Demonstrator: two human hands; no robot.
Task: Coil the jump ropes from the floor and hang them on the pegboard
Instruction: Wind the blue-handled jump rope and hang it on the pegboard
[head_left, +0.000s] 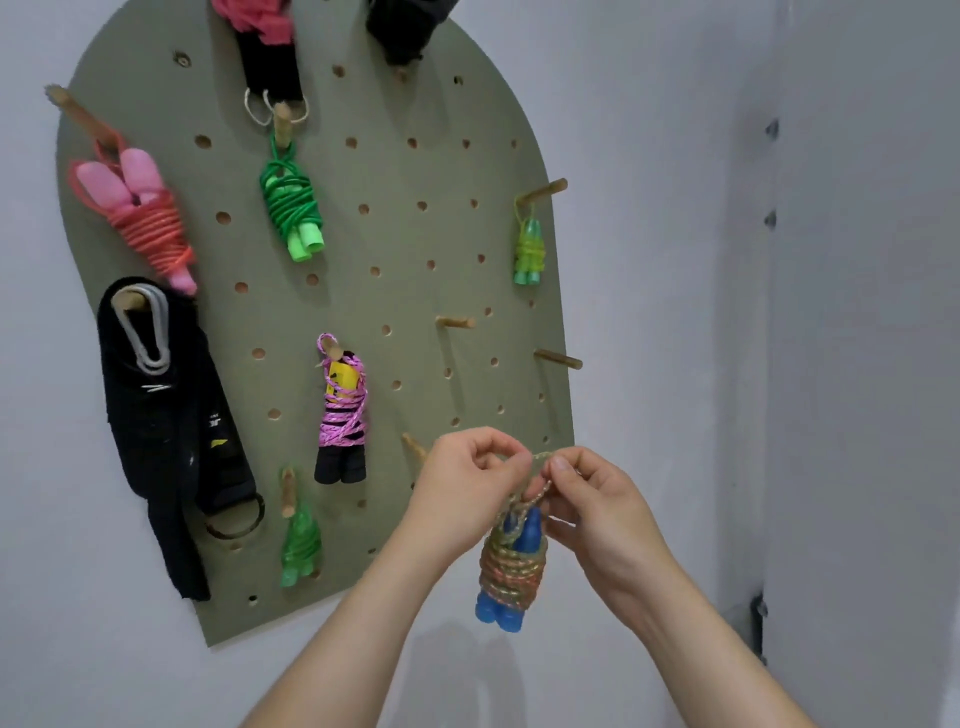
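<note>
A coiled jump rope (511, 569) with blue handles and a tan, multicoloured cord hangs in front of the olive pegboard (415, 291), near its lower right corner. My left hand (465, 475) and my right hand (587, 499) each pinch the cord's top loop, one on either side, holding it spread. A bare wooden peg (414, 447) sticks out just left of my left hand. Several coiled ropes hang on the board: pink (143, 218), green (292, 205), light green (529, 252), purple (344, 415) and another green (300, 545).
Two more bare pegs (456, 322) (558, 358) project at the board's right. Black fabric straps (166, 431) hang at the lower left, and others hang at the top. Grey wall surrounds the board, with a corner on the right.
</note>
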